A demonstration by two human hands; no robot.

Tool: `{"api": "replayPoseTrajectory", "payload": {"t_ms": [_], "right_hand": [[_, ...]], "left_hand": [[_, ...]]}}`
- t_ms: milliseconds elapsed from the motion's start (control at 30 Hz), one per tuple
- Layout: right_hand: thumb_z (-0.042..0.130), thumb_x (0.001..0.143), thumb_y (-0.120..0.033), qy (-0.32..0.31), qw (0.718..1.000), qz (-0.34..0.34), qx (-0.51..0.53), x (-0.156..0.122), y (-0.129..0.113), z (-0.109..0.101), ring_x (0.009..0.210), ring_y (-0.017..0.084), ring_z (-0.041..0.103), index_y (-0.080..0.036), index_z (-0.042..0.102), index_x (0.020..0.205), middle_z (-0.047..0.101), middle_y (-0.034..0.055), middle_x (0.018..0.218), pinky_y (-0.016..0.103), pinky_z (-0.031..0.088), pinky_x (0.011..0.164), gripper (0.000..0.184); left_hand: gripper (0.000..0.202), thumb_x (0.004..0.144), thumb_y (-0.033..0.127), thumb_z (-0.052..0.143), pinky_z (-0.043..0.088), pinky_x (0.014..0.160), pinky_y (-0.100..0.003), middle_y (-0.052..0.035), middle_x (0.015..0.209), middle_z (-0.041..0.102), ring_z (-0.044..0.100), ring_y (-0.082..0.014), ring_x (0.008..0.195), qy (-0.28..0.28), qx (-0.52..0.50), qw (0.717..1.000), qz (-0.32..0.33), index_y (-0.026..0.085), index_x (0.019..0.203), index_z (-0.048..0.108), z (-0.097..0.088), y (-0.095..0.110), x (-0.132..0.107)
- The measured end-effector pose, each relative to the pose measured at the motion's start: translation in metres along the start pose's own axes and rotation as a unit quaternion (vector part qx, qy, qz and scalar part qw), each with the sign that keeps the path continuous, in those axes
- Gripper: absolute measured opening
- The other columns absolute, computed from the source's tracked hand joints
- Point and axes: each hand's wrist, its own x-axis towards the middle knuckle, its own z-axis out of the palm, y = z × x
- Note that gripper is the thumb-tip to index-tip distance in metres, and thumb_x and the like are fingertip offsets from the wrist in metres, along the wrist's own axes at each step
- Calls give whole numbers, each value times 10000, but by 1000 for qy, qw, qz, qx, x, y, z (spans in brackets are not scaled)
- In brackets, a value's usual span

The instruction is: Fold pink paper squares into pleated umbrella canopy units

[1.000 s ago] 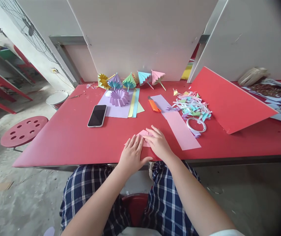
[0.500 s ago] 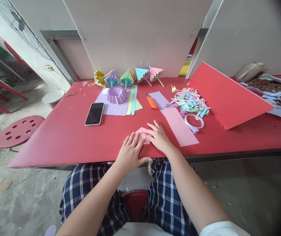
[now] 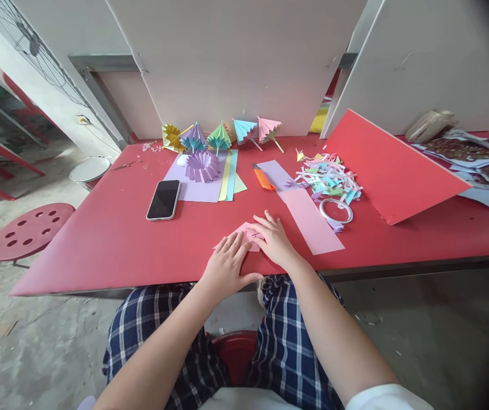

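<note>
A small folded pink paper [image 3: 248, 233] lies near the front edge of the red table [image 3: 111, 239]. My left hand [image 3: 226, 263] rests flat on its left part, fingers stretched out. My right hand [image 3: 275, 239] presses on its right part with fingers spread flat. Most of the paper is hidden under both hands. A long pink paper strip [image 3: 310, 219] lies just right of my right hand.
A black phone [image 3: 163, 200] lies left of centre. Behind it sit lilac paper sheets [image 3: 193, 188], a lilac pleated rosette [image 3: 203, 165] and several paper umbrellas [image 3: 221, 135]. An orange cutter [image 3: 264, 177], paper scraps [image 3: 330, 176], a tape ring [image 3: 335, 210] and a tilted red board [image 3: 390, 165] lie right. A red stool [image 3: 28, 230] stands left.
Both hands stay pressed on the pink paper with only slight finger shifts. The camera view has drifted a little.
</note>
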Motion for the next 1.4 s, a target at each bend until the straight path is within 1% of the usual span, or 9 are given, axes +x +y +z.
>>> {"api": "replayPoseTrajectory", "payload": {"t_ms": [67, 167, 367, 600, 733, 900, 1067, 1267, 1400], "right_hand": [[447, 839, -204, 28, 1000, 8, 10, -1, -1, 1, 1318, 247, 243, -240, 541, 1164, 480, 54, 1308, 519, 186, 1053, 340], [445, 849, -232, 50, 999, 10, 14, -1, -3, 3, 1300, 243, 280, -217, 581, 1118, 500, 70, 1288, 481, 225, 1052, 302], [394, 878, -268, 20, 999, -20, -29, 1, -2, 9, 1317, 273, 235, -253, 619, 1072, 494, 51, 1296, 524, 191, 1047, 298], [387, 882, -330, -8, 999, 7, -53, 0, 0, 5, 1340, 294, 153, -314, 592, 1113, 415, 35, 1365, 583, 142, 1031, 309], [417, 869, -359, -20, 998, 24, -58, -1, -3, 2, 1342, 310, 126, -326, 601, 1103, 389, 39, 1382, 602, 122, 1024, 299], [460, 853, -308, -27, 997, 28, -70, -2, -3, 0, 1345, 297, 119, -338, 569, 1145, 378, 37, 1390, 596, 106, 1032, 312], [489, 836, -335, -17, 997, 28, -70, -3, 2, 2, 1344, 304, 120, -345, 535, 1183, 376, 39, 1391, 600, 108, 1032, 350], [487, 834, -321, -16, 998, 23, -58, -4, 3, 2, 1340, 314, 127, -346, 537, 1179, 376, 34, 1391, 618, 102, 1020, 350], [459, 849, -323, -24, 998, 24, -54, -5, 0, 0, 1343, 312, 114, -334, 536, 1183, 364, 44, 1398, 613, 98, 1020, 343]], "left_hand": [[814, 719, 714, 344, 251, 1046, -478, -171, 1374, 363, 290, -308, 1288, -2, 0, 1000, -8, 108, 1255, 440, 1, 1, 0], [819, 713, 719, 345, 264, 1032, -492, -177, 1372, 364, 301, -319, 1281, -3, 2, 1000, -12, 110, 1252, 443, 2, 1, 0], [836, 705, 729, 343, 255, 1037, -486, -169, 1378, 358, 291, -315, 1286, -16, 8, 1000, -11, 128, 1282, 413, 1, 0, 1], [816, 727, 714, 332, 238, 1061, -442, -146, 1387, 350, 263, -272, 1306, -31, 15, 999, 9, 139, 1302, 394, -6, -5, -2], [796, 761, 667, 358, 254, 1060, -421, -136, 1384, 354, 275, -257, 1302, -34, 33, 999, 2, 102, 1321, 354, -13, -9, -9], [798, 767, 640, 389, 277, 1051, -402, -135, 1394, 329, 297, -251, 1292, -58, 62, 996, -37, 85, 1336, 319, -23, -13, -23], [765, 779, 607, 405, 269, 1049, -431, -140, 1381, 350, 326, -260, 1277, -58, 84, 993, -66, 100, 1344, 311, -28, -19, -37], [727, 777, 580, 427, 322, 1012, -448, -184, 1340, 399, 372, -292, 1245, -58, 104, 986, -119, 65, 1290, 397, -32, -15, -46], [715, 794, 580, 397, 339, 994, -458, -239, 1270, 465, 393, -321, 1225, -33, 117, 976, -178, 9, 1217, 468, -39, -9, -38]]}}
